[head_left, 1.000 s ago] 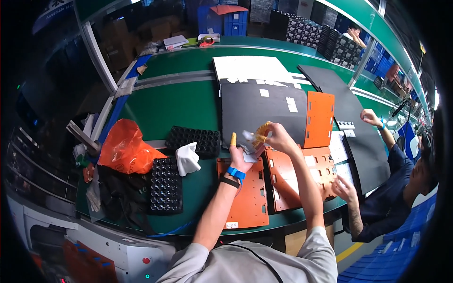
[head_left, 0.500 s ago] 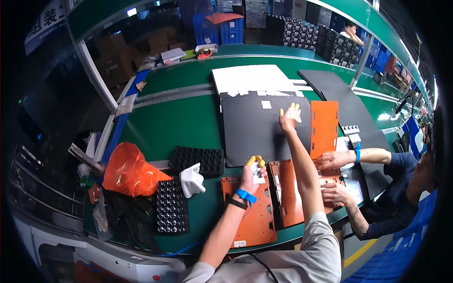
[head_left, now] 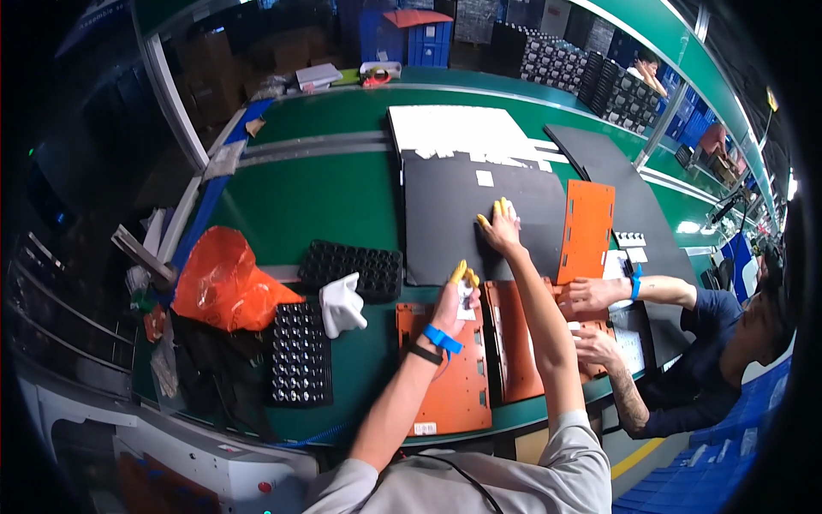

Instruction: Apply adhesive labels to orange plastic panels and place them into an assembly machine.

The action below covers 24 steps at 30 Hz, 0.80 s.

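Note:
My left hand (head_left: 452, 307), yellow covers on its fingertips and a blue band at the wrist, is closed on a small white slip (head_left: 467, 313). It is above the near-left orange panel (head_left: 445, 377), which has holes and slots along its edges. My right hand (head_left: 503, 231), also with yellow fingertip covers, reaches forward with its fingers spread over the dark grey sheet (head_left: 441, 218). Whether it presses on the sheet or hovers just above, I cannot tell. A white square (head_left: 485, 178) lies on the sheet beyond that hand. Under my right forearm lies a second orange panel (head_left: 512, 343), partly hidden.
On the right, a co-worker's hands (head_left: 591, 295) work over orange panels. Another orange panel (head_left: 587, 227) lies beside the grey sheet. Left of me are black trays (head_left: 301, 360) with round pockets, a crumpled white cloth (head_left: 342, 306) and an orange plastic bag (head_left: 227, 283).
My right hand has come nearer and to the left, lower over the grey sheet. My left hand keeps the white slip. The whole view has shifted slightly.

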### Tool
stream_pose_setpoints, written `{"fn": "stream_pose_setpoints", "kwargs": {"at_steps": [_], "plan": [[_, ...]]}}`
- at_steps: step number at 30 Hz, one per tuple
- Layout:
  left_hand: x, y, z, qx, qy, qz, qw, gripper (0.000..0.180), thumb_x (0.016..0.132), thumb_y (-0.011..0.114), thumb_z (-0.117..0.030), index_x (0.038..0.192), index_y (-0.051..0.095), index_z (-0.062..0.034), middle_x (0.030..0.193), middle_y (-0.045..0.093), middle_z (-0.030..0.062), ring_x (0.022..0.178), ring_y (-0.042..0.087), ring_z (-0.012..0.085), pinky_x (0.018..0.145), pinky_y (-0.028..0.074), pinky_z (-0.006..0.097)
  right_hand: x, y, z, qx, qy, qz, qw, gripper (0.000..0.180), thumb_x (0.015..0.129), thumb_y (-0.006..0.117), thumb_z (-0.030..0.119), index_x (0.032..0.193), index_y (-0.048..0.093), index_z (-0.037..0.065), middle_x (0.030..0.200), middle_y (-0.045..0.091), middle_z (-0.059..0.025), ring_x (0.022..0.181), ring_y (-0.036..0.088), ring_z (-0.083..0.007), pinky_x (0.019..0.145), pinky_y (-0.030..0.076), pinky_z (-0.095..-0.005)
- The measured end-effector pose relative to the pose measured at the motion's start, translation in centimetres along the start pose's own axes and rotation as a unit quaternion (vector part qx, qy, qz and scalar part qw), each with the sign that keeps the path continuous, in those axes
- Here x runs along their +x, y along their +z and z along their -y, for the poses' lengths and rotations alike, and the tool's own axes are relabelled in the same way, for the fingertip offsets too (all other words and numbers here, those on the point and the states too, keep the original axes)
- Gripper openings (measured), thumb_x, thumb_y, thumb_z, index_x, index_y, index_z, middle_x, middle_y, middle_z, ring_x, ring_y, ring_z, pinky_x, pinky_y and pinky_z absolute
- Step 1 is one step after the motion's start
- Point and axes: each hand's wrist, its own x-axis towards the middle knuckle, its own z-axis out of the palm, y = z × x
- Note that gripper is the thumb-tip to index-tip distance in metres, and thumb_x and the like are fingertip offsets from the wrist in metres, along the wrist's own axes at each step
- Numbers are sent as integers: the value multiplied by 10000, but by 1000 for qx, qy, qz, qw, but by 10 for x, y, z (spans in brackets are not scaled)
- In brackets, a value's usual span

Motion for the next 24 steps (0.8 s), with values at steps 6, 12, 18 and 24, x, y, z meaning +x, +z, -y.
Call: {"fn": "stream_pose_setpoints", "kwargs": {"at_steps": [6,12,18,24], "plan": [[-5,2,-8,24,61,-13,998,351,1042,545,-484,1032,595,-137,783,543,-14,493,381,63,482,320,236,-56,-19,46,126,-165,63,976,625,931,668,313,1445,489,4,1549,416,-228,1480,325,-380,1187,314,-474],[-18,5,-10,-20,73,-13,997,503,1048,414,-612,1077,577,-138,762,500,-1,500,383,90,472,300,239,-66,-43,67,228,-50,13,972,230,832,717,161,1040,738,68,1168,672,-199,1103,647,-356,895,541,-444],[-24,6,-6,2,74,-54,996,500,1035,444,-613,1121,594,-144,778,531,18,617,517,151,562,470,315,-64,-18,73,90,-149,-140,975,165,780,775,178,808,678,48,944,642,-166,928,645,-371,814,551,-471],[-35,-18,-9,-60,53,2,997,420,1060,478,-502,1178,634,-130,807,579,42,742,631,194,659,549,340,-76,-56,96,134,-136,-125,974,114,787,750,127,838,717,30,896,666,-164,875,663,-354,788,543,-452]]}}
